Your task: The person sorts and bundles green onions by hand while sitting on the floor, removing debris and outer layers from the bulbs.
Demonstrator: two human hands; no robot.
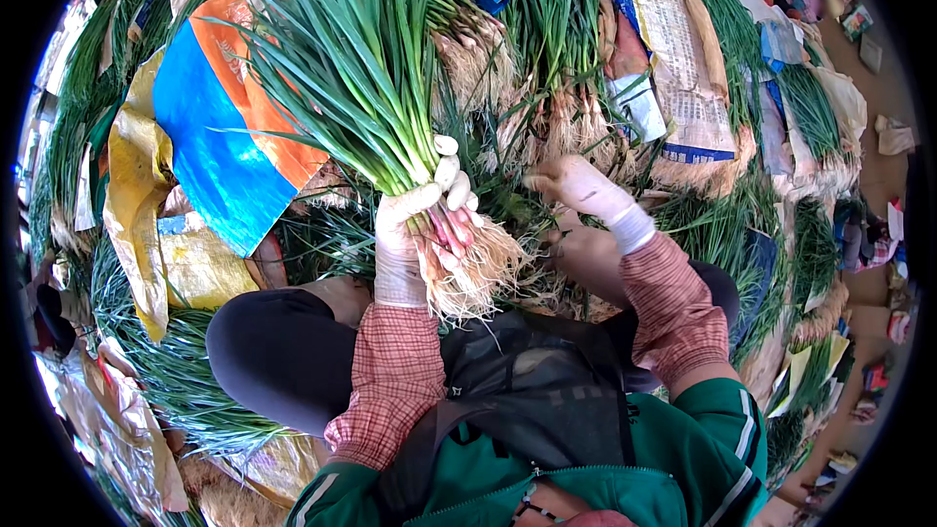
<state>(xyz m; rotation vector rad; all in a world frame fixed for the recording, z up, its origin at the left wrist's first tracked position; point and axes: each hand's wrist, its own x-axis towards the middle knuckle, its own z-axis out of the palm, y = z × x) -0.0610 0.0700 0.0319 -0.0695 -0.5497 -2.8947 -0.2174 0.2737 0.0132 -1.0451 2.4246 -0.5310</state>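
My left hand (410, 210), in a white glove, is wrapped round a thick bunch of green onions (376, 88). Long green leaves fan up and to the left, while the pinkish bulbs and pale stringy roots (478, 268) hang out below my fingers, over my lap. To the right, my right hand (583, 187), gloved in white too, hovers near the roots of other onion bundles (571, 122). Motion blurs its fingers, so whether they grip anything does not show. Red checked sleeves cover both forearms.
Heaps of green onions surround my crossed legs. A blue and orange sheet (220, 127) and a yellow sack (137, 205) lie at the left. A printed sack (678, 63) covers bundles at the upper right. Loose leaves (337, 239) lie just ahead of my lap.
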